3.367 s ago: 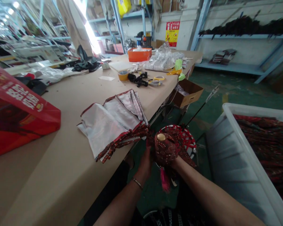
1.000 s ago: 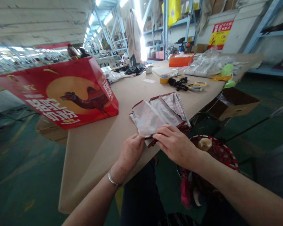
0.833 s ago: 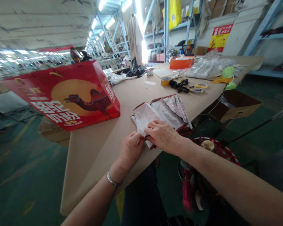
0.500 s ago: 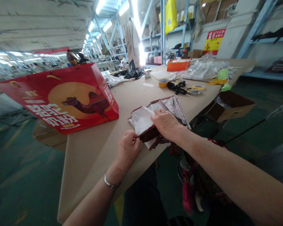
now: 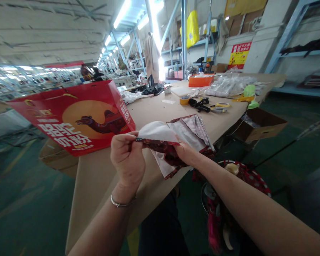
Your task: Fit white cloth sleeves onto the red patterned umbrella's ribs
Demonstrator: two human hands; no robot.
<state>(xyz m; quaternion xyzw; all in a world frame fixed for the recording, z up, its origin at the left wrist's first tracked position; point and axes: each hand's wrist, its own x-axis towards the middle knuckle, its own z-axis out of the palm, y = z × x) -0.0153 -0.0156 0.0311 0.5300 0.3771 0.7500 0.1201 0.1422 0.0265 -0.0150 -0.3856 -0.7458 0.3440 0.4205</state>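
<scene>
A white fabric piece with a dark red patterned edge [image 5: 157,131] is stretched between my two hands above the table. My left hand [image 5: 128,158] pinches its left corner between thumb and fingers; a metal bracelet circles that wrist. On the right, my right hand [image 5: 186,153] is closed on the same edge, its fingers partly hidden by the cloth. Beneath and beside it lies a stack of similar fabric pieces [image 5: 193,129], white with dark red borders, near the table's edge.
The brown table [image 5: 96,192] carries a red paper bag with a camel picture [image 5: 101,121] at left. Farther back are yellow tape [image 5: 184,100], yellow-handled pliers [image 5: 219,107], an orange box [image 5: 201,80] and clear plastic bags [image 5: 226,84]. An open carton [image 5: 266,124] stands right.
My left hand has lifted and moved left, raising the fabric's edge off the stack. My right hand has shifted from lying on top of the stack to gripping that edge.
</scene>
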